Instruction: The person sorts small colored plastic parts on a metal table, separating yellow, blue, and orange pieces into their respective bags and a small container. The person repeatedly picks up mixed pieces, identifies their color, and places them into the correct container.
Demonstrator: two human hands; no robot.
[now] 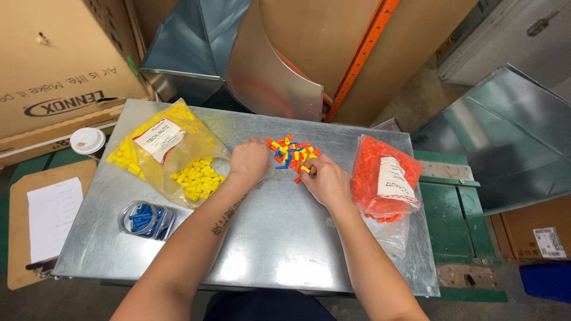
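A small pile of mixed orange, yellow and blue wire connectors (291, 151) lies at the far middle of a metal sheet table (267, 238). My left hand (250, 159) rests at the pile's left edge, fingers curled down; whether it holds a piece is hidden. My right hand (324, 178) sits at the pile's right edge, with a yellow connector (305, 169) pinched at its fingertips. A clear bag of yellow connectors (172, 154) lies open at the left. A clear bag of orange connectors (383, 178) lies at the right.
A small clear bag of blue connectors (144, 219) lies near the front left. A clipboard with paper (47, 220) and a lidded cup (87, 141) sit left of the table. Cardboard boxes (53, 59) and sheet-metal ducts (267, 65) stand behind.
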